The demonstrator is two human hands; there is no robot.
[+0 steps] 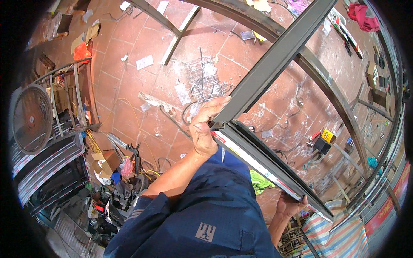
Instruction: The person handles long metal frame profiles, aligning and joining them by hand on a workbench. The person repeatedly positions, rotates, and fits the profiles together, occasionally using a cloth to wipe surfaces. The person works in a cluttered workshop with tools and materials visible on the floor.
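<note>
Two dark grey metal frame profiles meet at a corner in front of me. One long profile [275,62] runs from that corner up toward the far right. The other profile [275,165], with a white and red film strip along its side, slopes down to the near right. My left hand [205,129] is wrapped round the corner where they meet, fingers on its outer side. Farther along the film-covered profile, my right hand [290,205] grips it from below near its lower end.
A curved metal beam [331,90] of a stand arcs beneath the profiles. At left stand a round fan [32,118] and stacked dark profiles [49,172]. A yellow and black tool [325,139] lies on the tiled floor at right, near a striped sheet [337,234]. Cables and scraps litter the floor.
</note>
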